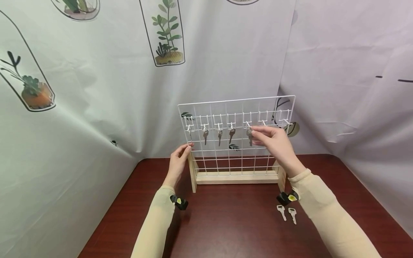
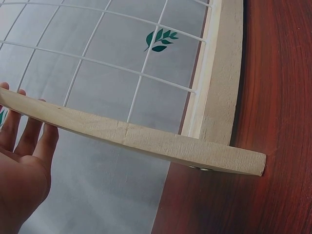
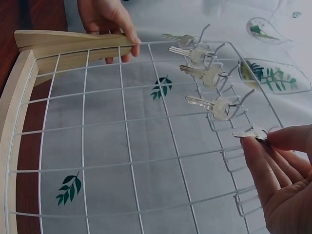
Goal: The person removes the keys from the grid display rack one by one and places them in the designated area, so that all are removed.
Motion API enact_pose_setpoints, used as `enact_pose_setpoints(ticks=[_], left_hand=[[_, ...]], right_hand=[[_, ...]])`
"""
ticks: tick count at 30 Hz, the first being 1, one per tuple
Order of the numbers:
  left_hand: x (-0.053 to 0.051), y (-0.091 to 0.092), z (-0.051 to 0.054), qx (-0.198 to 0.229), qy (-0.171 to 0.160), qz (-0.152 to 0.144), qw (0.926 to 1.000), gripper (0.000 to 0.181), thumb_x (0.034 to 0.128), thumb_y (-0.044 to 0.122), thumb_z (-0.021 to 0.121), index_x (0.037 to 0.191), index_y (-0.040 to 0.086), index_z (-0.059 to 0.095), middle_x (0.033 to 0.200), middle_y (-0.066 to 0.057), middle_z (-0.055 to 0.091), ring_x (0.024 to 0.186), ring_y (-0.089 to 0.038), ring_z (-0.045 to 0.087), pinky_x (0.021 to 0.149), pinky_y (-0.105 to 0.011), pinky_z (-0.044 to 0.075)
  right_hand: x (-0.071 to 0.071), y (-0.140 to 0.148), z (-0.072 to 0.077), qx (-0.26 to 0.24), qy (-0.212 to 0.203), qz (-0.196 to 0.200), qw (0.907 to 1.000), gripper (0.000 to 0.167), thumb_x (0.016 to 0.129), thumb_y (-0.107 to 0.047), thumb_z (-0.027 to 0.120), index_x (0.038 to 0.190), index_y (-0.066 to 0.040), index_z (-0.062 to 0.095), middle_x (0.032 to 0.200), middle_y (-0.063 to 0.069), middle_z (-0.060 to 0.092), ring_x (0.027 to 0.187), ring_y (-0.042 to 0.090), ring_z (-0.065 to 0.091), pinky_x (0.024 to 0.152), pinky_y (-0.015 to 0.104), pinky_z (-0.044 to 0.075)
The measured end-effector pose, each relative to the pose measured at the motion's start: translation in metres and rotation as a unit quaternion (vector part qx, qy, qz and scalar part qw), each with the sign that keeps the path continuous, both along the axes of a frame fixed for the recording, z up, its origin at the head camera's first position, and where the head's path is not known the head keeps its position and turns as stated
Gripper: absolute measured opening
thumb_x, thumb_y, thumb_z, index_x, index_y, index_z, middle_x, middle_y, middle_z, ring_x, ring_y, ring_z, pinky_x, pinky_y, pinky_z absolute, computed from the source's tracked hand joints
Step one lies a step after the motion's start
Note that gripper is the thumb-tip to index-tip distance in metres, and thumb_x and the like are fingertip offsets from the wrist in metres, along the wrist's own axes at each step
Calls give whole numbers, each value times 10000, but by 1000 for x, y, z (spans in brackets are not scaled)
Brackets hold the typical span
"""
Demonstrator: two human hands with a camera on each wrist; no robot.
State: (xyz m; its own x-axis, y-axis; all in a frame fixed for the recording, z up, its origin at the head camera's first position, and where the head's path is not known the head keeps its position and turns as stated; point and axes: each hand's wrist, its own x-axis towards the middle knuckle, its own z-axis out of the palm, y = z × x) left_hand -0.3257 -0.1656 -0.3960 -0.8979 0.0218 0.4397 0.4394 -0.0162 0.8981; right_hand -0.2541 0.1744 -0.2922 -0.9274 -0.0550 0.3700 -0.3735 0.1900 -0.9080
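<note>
Right hand [image 1: 274,141] pinches a key [image 1: 250,138] between thumb and fingers at the fifth hook [image 1: 247,124] from the left on the white wire rack [image 1: 237,178]; whether the key's hole is over that hook is hard to tell. Left hand [image 1: 178,160] grips the left wooden upright [image 2: 131,132]. Four more keys [image 3: 222,109] hang from the first four hooks. The rack stands towards the desk's [image 1: 226,225] far edge, and two loose keys [image 1: 281,213] lie side by side nearer its right edge than its left.
</note>
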Motion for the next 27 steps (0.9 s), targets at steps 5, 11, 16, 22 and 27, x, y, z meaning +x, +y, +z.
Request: enact_pose_setpoints(ticks=[5, 11, 16, 22, 27], left_hand=[[0, 0, -1, -2, -53, 23, 10000, 345, 1013, 123, 627, 1265, -112, 624, 1300, -274, 620, 1219, -408, 560, 967, -215, 459], [0, 0, -3, 37, -15, 5, 10000, 333, 1013, 119, 626, 1257, -107, 633, 1298, -290, 614, 1147, -292, 634, 971, -227, 471], [0, -1, -3, 20, -26, -36, 10000, 340, 1016, 116, 619, 1264, -116, 623, 1309, -316, 593, 1116, -219, 642, 968, -227, 469], [-1, -1, -1, 84, 31, -26, 10000, 332, 1011, 127, 631, 1250, -103, 640, 1286, -280, 624, 1254, -469, 519, 969, -227, 469], [0, 1, 0, 80, 41, 15, 10000, 327, 1009, 113, 630, 1247, -113, 638, 1283, -288, 623, 1145, -251, 633, 972, -228, 472]], right_hand=[[3, 1, 1, 81, -16, -20, 10000, 390, 989, -237, 674, 1251, 53, 671, 1212, 244, 679, 854, 118, 739, 812, 278, 575], [5, 5, -6, 323, -80, 33, 9994, 379, 991, -232, 673, 1240, 54, 677, 1155, 220, 709, 883, 162, 740, 816, 293, 578], [8, 12, -14, 1053, -174, -156, 9942, 359, 994, -283, 665, 1248, -33, 703, 1138, 154, 732, 877, 192, 746, 807, 271, 574], [11, 18, -22, 1638, -160, -210, 9861, 315, 995, -221, 650, 1247, -40, 706, 1087, 160, 743, 816, 195, 739, 665, 260, 546], [14, 23, -31, 1609, -212, -90, 9867, 300, 987, -140, 645, 1235, 22, 692, 1000, 180, 749, 756, 188, 724, 644, 262, 561]])
